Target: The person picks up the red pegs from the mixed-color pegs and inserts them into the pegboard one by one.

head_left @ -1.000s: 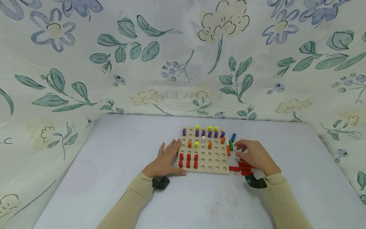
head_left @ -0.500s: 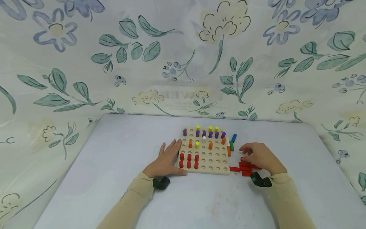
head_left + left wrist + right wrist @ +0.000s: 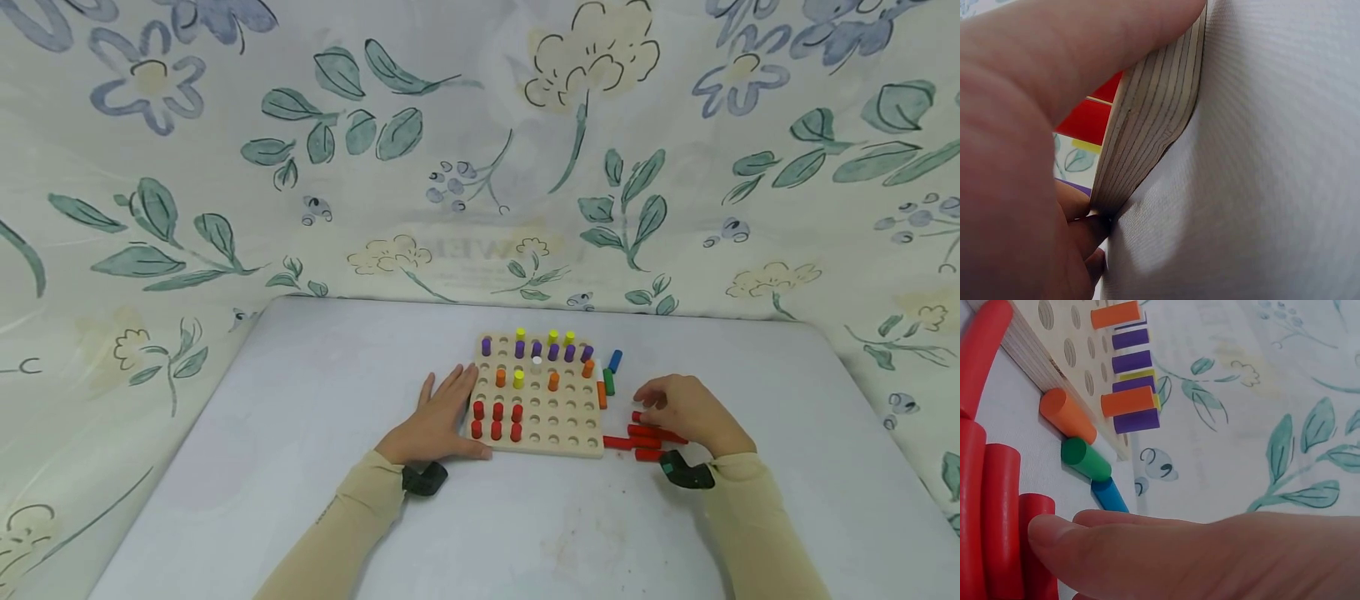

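Pointing roughly endwise at the pale wooden pegboard (image 3: 543, 448) from its right, a red cylindrical peg (image 3: 1036, 575) is touched by the right hand (image 3: 684, 410); fingers half-curled, grip unclear.

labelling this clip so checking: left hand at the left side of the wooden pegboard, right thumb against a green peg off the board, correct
Only the colour is wrong: the right wrist view shows the right thumb against a red peg, not a green one. That peg is off the wooden pegboard, and the left hand is at the board's left side.
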Demonstrator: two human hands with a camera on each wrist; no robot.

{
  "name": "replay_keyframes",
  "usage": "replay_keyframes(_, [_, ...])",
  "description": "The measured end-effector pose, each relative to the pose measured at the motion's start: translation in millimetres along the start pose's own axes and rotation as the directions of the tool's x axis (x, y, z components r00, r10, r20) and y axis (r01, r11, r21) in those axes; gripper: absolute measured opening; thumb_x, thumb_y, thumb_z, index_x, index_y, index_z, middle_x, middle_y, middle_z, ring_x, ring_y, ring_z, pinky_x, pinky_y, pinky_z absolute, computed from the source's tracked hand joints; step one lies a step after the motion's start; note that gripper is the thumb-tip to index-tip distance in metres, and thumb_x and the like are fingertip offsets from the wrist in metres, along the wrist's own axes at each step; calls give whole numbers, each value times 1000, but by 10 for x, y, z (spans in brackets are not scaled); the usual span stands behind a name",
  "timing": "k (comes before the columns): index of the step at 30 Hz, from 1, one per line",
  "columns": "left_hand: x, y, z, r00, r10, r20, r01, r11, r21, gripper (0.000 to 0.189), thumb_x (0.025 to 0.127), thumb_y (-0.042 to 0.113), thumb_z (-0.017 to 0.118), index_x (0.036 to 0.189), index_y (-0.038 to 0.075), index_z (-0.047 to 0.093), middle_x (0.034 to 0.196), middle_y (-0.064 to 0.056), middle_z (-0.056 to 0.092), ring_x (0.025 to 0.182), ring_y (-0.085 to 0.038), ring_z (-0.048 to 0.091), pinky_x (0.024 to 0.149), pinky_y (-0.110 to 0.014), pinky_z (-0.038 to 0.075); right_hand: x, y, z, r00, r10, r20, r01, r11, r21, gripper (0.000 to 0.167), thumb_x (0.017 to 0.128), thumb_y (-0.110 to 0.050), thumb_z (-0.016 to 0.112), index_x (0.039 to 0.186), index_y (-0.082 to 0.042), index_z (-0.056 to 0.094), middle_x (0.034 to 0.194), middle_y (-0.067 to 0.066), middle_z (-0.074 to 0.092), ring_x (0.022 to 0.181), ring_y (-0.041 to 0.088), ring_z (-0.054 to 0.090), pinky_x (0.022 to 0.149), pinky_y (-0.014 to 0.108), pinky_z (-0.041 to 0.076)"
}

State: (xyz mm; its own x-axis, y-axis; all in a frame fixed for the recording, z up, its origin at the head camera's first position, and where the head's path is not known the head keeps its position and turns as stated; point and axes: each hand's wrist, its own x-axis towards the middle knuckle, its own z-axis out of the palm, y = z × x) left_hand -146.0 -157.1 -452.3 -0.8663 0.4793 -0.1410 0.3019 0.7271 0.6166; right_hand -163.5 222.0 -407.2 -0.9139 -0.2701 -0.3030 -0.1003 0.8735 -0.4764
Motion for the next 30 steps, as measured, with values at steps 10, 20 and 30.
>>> replay_keyframes(10, [1,11,-11,1000,-3,2,3,1000,6,122,76,50,83,160,1,11,168,-13,11,155,-30,1,119,-57,-13,-3,-3,-3,1000,4,4,-4,1000,-27,25,89,-10,73,113,-2,73,97,8,70,88,23,60,81,43,58])
replay_keyframes(20, [-7,35,-16,1000,-18,8,18,1000,2,121,76,48,84,160,1,12,168,-13,11,155,-30,1,119,-57,-13,8,-8,32,1000,13,9,-12,999,-53,22,89,-9,73,109,-2,74,96,7,71,86,23,61,84,44,58])
replay_keyframes(30, [-2,20,-8,1000,-13,5,13,1000,6,121,75,50,84,160,1,12,168,-13,11,155,-30,1,119,-57,-13,14,-20,22,1000,-2,-24,0,997,-76,25,88,-13,74,110,-1,73,96,8,70,86,24,60,83,45,58])
